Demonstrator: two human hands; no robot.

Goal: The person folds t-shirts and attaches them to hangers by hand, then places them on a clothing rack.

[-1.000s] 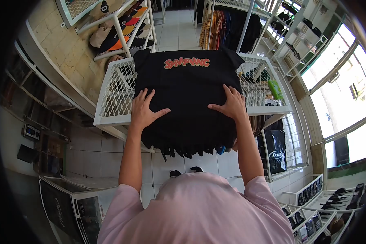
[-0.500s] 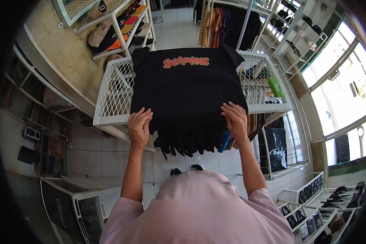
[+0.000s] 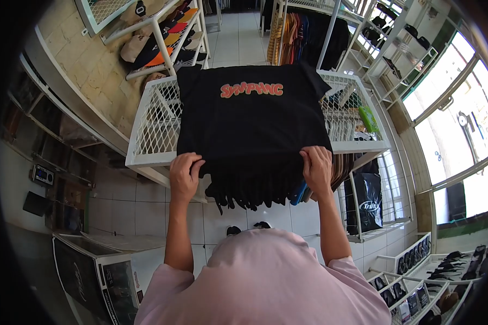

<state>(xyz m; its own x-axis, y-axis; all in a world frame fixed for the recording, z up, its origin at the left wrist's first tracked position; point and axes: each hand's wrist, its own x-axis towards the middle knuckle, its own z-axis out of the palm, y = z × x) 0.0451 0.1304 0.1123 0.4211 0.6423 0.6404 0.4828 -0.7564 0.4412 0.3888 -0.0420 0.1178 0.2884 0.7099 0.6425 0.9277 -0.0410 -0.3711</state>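
Note:
A black T-shirt point(image 3: 249, 124) with red lettering across its chest lies spread over a white mesh-topped rack point(image 3: 149, 119). Its hem hangs over the near edge. At the hem's left corner, my left hand point(image 3: 185, 176) pinches the cloth between thumb and fingers. My right hand point(image 3: 316, 169) grips the right corner of the same hem, with its fingers curled over the fabric. Below the shirt, a row of dark hanging garments point(image 3: 252, 190) shows under the rack.
Caps point(image 3: 133, 50) sit on a shelf at the upper left. More hanging clothes point(image 3: 293, 38) stand at the back. A green packet point(image 3: 368, 119) lies at the rack's right side. A black bag point(image 3: 370, 200) hangs at right, and sandals point(image 3: 415, 253) fill a lower-right rack.
Both hands have shifted slightly toward me and closed on the shirt's hem, where they earlier lay flatter on it. The near part of the shirt looks pulled straighter.

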